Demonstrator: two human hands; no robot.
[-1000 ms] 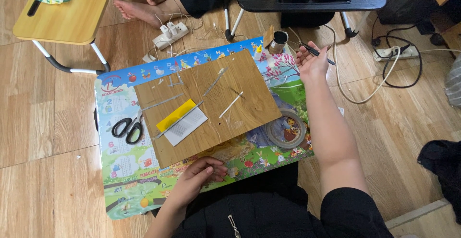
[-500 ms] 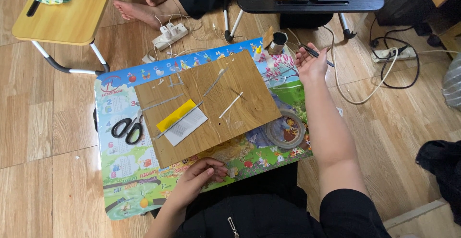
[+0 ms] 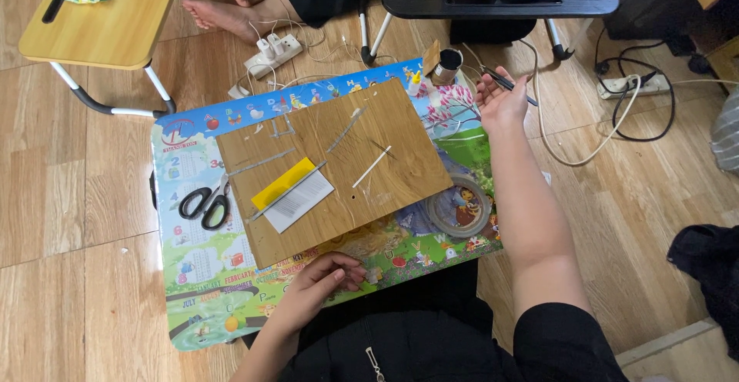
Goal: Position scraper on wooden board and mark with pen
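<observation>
the wooden board [image 3: 339, 170] lies tilted on a bright printed mat [image 3: 208, 289] that covers a low table, and everything here is placed from that board. on the board's near-left part sits a flat white card with a yellow strip [image 3: 292, 191] along one edge, with a thin metal rod across it. a short white stick [image 3: 371, 167] lies near the board's middle, thin clear strips farther up. left of the board, on the mat, are black-handled scissors [image 3: 205, 203]. at the board's right near corner rests a roll of clear tape [image 3: 459, 206], touching the board's edge. beyond the far right corner stands a small dark cup [image 3: 448, 65].

the right hand [image 3: 502, 101] is off the board's far right corner, fingers curled around a dark pen [image 3: 508, 84]. the left hand [image 3: 327, 276] rests on the mat just below the board's near edge, fingers loosely bent, holding nothing that can be seen. bare wooden floor [image 3: 69, 197] lies open to the left of the mat.
</observation>
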